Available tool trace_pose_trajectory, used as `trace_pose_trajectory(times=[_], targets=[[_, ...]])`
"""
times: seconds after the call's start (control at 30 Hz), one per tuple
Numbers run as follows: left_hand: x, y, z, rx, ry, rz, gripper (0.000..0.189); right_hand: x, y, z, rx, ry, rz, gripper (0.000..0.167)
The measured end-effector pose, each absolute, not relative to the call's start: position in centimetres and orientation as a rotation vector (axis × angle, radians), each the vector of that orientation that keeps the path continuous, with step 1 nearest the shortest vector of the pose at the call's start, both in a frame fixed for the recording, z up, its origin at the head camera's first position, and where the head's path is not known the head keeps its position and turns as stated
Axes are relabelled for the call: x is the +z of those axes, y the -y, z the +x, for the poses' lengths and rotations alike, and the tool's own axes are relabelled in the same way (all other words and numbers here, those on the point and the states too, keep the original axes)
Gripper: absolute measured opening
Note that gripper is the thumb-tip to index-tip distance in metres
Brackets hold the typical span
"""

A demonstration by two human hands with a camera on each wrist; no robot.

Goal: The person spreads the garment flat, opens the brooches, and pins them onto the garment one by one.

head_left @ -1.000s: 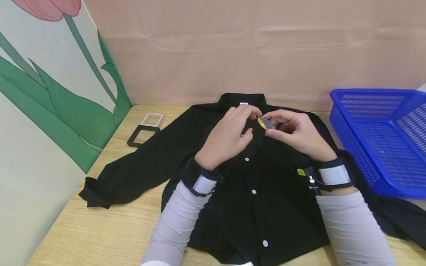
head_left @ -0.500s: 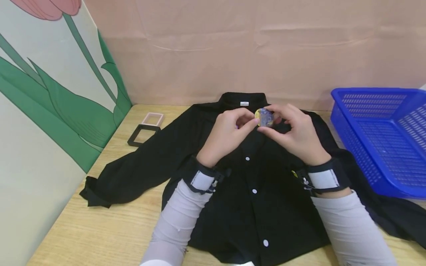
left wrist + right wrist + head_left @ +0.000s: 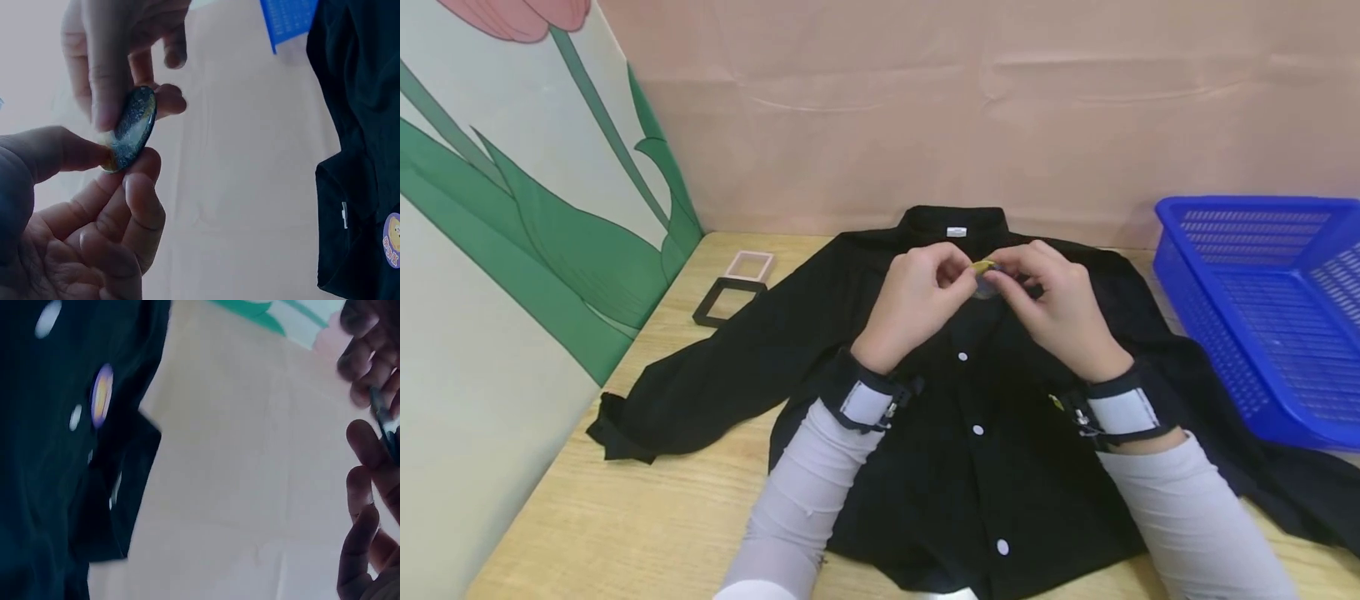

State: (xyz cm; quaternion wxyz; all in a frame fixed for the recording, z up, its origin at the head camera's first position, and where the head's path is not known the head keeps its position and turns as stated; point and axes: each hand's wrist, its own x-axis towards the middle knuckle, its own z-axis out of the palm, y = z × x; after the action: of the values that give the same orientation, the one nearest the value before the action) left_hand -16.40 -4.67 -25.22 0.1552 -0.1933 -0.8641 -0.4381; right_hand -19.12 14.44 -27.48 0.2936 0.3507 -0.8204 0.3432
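Observation:
Both hands meet over the upper front of a black shirt [image 3: 910, 450] laid out front up. Between their fingertips is a small round badge [image 3: 134, 128], turned nearly edge-on, with some yellow on its rim. My left hand [image 3: 913, 300] pinches its near edge between thumb and fingers. The opposite edge is pinched by my right hand [image 3: 1060, 308]. Another round badge [image 3: 392, 240], purple with a yellow cartoon figure, shows on the shirt near the collar in the left wrist view. Next to the right wrist strap, a yellow spot [image 3: 1056, 402] peeks out on the shirt.
A blue plastic basket [image 3: 1255, 333] stands at the right, close to the shirt's sleeve. By the other sleeve, a black square frame [image 3: 703, 308] and a pink one [image 3: 767, 265] lie on the wooden table [image 3: 625, 517]. A pink cloth backdrop [image 3: 925, 108] rises behind.
The badge has turned from tilted to face-on, then back to nearly edge-on. The left hand has come in from beside it and now pinches it together with the right hand.

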Motion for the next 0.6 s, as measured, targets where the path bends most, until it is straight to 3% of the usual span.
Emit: trace_pose_trajectory(times=[0.17,0.4,0.6], targets=[[-25.14,4.72,-16.44,-1.236,2.455,-0.572,0.012,-27.33,-14.44,-19.26,1.226,2.292,0.919,0.011],[-25.12,4.78,-16.51,-1.274,2.441,-0.574,0.011,-27.25,-15.0,-19.42,1.685,2.41,0.867,0.015],[-25.2,4.62,-16.7,-1.28,2.46,-0.636,0.016,-27.01,-14.56,-19.11,1.342,2.408,0.818,0.011]])
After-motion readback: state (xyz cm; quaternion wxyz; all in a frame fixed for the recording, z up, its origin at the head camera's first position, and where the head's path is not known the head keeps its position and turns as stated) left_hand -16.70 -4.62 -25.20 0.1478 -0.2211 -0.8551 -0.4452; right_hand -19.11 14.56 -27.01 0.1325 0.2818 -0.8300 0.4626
